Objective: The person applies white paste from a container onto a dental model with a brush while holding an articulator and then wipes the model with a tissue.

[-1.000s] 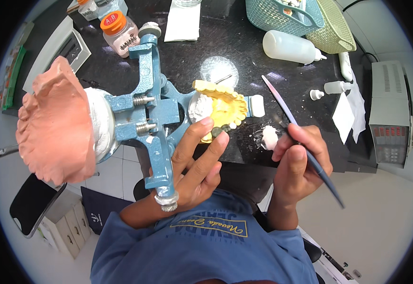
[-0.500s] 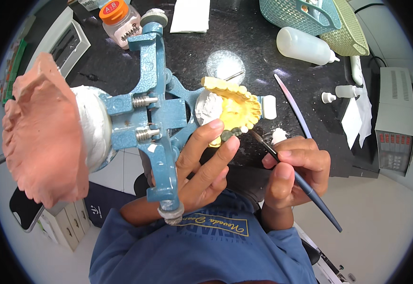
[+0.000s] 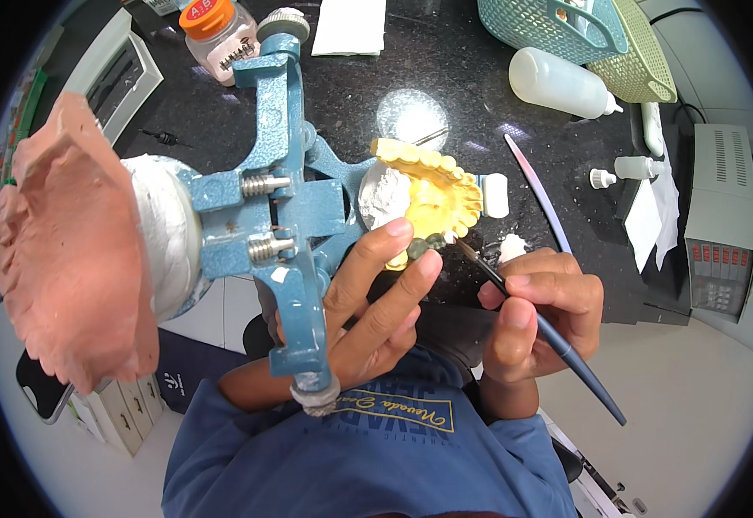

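My left hand reaches under the blue metal articulator, index and middle fingertips against the yellow dental cast beside dark greenish pieces; its thumb is hidden. My right hand grips a long dark-blue brush, whose tip is at a small white tooth on the cast. A large pink cast on white plaster forms the articulator's left side; more plaster backs the yellow cast. A white mound and a pink-lilac tapered tool lie right of the cast.
Along the back are an orange-lidded jar, white paper, two baskets and a squeeze bottle. Small bottles, white sheets and a grey appliance are at the right; a white case is back left.
My right hand has moved the brush left to the white tooth on the cast. My left fingers remain at the cast, and the whole view has shifted slightly.
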The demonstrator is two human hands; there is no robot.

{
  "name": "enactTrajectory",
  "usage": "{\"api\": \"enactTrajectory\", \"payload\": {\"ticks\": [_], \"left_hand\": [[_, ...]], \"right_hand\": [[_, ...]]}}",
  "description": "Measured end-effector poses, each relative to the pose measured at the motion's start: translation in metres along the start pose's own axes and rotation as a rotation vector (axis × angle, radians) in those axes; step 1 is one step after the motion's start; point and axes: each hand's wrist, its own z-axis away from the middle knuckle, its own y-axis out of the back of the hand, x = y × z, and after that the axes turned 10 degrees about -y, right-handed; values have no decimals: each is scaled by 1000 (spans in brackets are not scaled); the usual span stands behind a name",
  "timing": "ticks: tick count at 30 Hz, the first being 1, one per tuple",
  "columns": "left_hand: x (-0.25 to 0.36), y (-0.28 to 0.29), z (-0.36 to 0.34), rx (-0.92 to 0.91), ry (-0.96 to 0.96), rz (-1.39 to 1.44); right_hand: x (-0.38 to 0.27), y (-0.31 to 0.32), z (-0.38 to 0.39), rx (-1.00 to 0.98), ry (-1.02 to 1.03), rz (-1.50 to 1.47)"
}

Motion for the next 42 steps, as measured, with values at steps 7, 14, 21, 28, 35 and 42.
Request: {"api": "enactTrajectory", "payload": {"ticks": [7,14,21,28,35,42], "left_hand": [[0,0,0,9,-13,-21],[1,5,-2,-36,3,-50],[-1,1,-1,-6,-25,-35],[11,3,-5,7,172,-16],[12,3,-5,4,184,-12],[12,3,-4,-1,196,3]], "right_hand": [[1,3,-1,-4,15,-49],[0,-1,0,-3,6,7],[0,0,-1,-8,12,-1],[2,1,-1,8,4,-39],[2,-1,-1,8,10,-34],[1,2,-1,-44,12,-55]]}}
